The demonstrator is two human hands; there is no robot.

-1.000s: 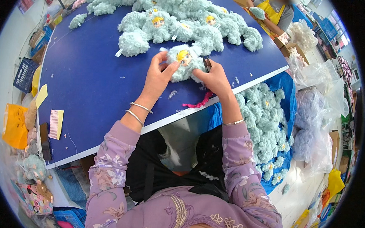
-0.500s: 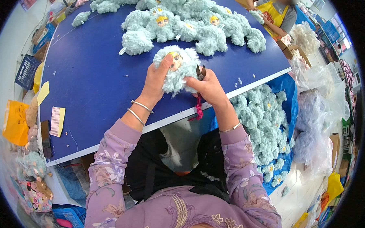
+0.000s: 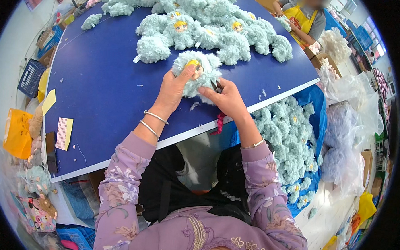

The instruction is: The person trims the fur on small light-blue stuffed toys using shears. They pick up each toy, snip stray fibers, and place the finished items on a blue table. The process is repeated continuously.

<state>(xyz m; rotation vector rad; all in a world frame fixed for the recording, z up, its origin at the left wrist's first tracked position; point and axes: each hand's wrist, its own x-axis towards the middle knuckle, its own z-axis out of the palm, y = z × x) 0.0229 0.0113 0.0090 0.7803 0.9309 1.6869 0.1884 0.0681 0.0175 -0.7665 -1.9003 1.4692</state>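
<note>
A fluffy pale blue-green plush doll with yellow hair and a small face is held above the near part of the blue table. My left hand is closed around its left side, thumb beside the face. Against its lower right, my right hand pinches the fur while holding small dark scissors. Only a bit of the blades shows; fingers and fur cover the rest. A dark pink strip hangs below that hand. A loose tuft of fluff is just under the doll.
Many similar plush dolls are heaped across the far side of the blue table. More fill a blue-lined container at the right. Paper sheets lie at the left edge. A co-worker in a yellow apron handles something at the far right.
The scissor blades, which stood out from the fur beside my right hand, are now lower and mostly hidden against the doll. My right hand has turned slightly and moved down. Fluff shows beneath the doll.
</note>
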